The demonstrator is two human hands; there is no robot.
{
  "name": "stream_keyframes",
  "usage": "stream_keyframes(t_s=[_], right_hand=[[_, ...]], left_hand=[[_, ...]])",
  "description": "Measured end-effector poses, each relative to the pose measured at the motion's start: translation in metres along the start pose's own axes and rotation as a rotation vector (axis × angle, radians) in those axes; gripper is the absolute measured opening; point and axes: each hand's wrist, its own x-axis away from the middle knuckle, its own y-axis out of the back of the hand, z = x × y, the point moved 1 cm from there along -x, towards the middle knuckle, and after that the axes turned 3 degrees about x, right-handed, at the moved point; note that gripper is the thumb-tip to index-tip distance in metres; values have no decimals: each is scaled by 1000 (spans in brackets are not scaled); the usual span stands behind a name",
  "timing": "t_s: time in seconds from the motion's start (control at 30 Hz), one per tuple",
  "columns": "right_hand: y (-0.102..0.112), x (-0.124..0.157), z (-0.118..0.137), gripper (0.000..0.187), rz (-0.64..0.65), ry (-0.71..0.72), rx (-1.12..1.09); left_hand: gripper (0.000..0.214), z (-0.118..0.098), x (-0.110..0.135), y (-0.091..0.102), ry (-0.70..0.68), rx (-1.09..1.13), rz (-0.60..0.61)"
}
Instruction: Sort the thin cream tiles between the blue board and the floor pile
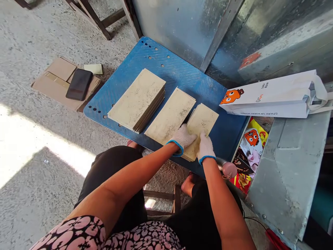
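Note:
Three stacks of flat beige rectangular sheets lie on a blue board: a tall left stack (137, 97), a lower middle stack (170, 113), and a narrower right stack (204, 118). Both hands wear white knitted gloves with blue cuffs. My left hand (182, 138) is at the right stack's left side, thumb and fingers apart, with fingertips lying on its top sheet. Along the near right edge of that same stack, my right hand (206, 146) presses its thumb on top; its other fingers are mostly hidden. Dark specks mark the sheets.
The blue board (125, 80) has holes near its corners. A phone (79, 84) rests on a flattened cardboard box (56, 81) at left. To the right are a white paper bag (273, 97), colourful wrappers (251, 149), a pink-lidded bottle (229, 170) and a metal surface (288, 166).

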Motion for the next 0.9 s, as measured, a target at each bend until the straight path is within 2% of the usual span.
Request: stream_keyframes(t_s=[0.17, 0.33, 0.5, 0.67, 0.9], right_hand=[[3, -10, -12, 38, -9, 0, -3], [3, -4, -9, 33, 9, 4, -41], [6, 13, -3, 30, -9, -49, -38], [11, 19, -8, 31, -28, -100, -58], [27, 25, -28, 51, 43, -190, -130]], left_hand=[[48, -1, 3, 3, -8, -6, 26], [47, 1, 6, 4, -32, -2, 56], [60, 5, 10, -3, -47, -26, 54], [72, 11, 17, -9, -41, -72, 42], [79, 28, 33, -15, -91, -156, 158]])
